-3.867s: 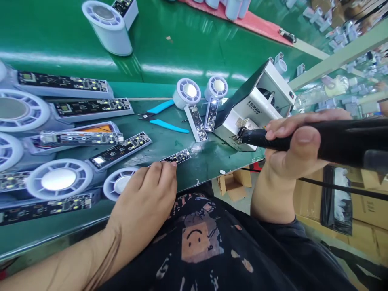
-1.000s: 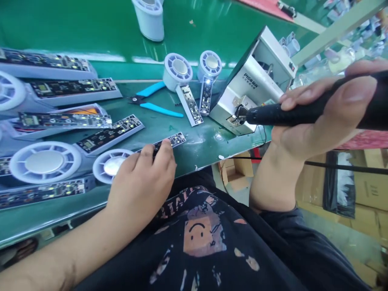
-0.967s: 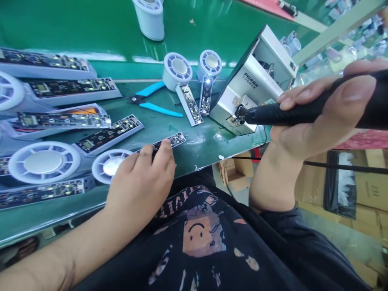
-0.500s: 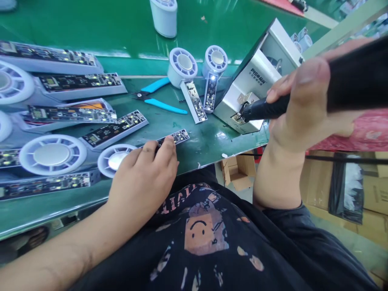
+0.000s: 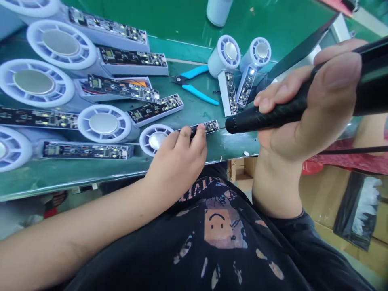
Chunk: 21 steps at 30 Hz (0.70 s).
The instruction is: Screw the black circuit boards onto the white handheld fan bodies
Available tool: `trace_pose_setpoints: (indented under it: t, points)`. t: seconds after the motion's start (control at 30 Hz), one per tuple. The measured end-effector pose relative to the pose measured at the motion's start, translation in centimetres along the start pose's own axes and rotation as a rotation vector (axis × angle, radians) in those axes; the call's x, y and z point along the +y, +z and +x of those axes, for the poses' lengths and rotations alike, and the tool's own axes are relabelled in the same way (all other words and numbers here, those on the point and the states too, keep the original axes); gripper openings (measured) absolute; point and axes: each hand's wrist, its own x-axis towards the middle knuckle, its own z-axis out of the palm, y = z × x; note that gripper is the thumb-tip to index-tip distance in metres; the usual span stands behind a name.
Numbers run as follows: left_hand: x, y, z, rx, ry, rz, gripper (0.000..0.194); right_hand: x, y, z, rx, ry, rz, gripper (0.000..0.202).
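Observation:
My left hand (image 5: 184, 151) is closed on a small fan unit (image 5: 157, 138) lying near the table's front edge, its fingertips on the circuit board (image 5: 211, 126) in the handle. My right hand (image 5: 303, 101) grips a black electric screwdriver (image 5: 273, 115), held nearly level. The screwdriver's thin bit points left, close to the right end of that board; whether it touches cannot be made out. Just behind, two more small fan units stand with boards exposed, one (image 5: 228, 54) beside another (image 5: 260, 51) that has a lit white LED.
Blue-handled cutters (image 5: 198, 95) lie behind my left hand. Several fan units with exposed boards, one of them (image 5: 62, 43) at the back, crowd the left side. A silver-and-black box (image 5: 341, 30) stands behind my right hand. Cardboard boxes (image 5: 321, 190) are below the table at right.
The screwdriver has moved from the screw feeder on the silver box to the right end of the held board. My left hand stays on the fan unit. The view has shifted left.

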Motion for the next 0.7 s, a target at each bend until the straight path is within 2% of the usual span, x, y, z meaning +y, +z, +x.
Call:
trace_pose_setpoints:
  t: [0.13, 0.23, 0.37, 0.5, 0.6, 0.7]
  points:
    - [0.0, 0.0, 0.0, 0.001, -0.014, 0.015, 0.04, 0.3, 1.1, -0.2, 0.041, -0.151, 0.225, 0.033]
    - [0.0, 0.0, 0.1, 0.035, 0.004, 0.046, 0.038, 0.6, 1.5, -0.1, 0.042, -0.188, 0.336, 0.028]
    - [0.1, -0.1, 0.1, 0.088, 0.022, 0.105, 0.036, 0.6, 1.5, -0.6, 0.013, -0.177, 0.29, 0.024]
    - [0.2, -0.3, 0.3, 0.11, 0.035, 0.114, 0.031, 0.8, 1.4, -1.0, -0.041, -0.205, 0.126, 0.024]
    - [0.2, -0.4, 0.3, 0.12, 0.03, 0.135, 0.031, 1.5, 1.4, -0.9, -0.066, -0.278, 0.134, 0.027]
    - [0.1, -0.5, 0.3, 0.111, 0.034, 0.152, 0.032, 2.1, 1.6, -0.7, -0.043, -0.273, 0.154, 0.031]
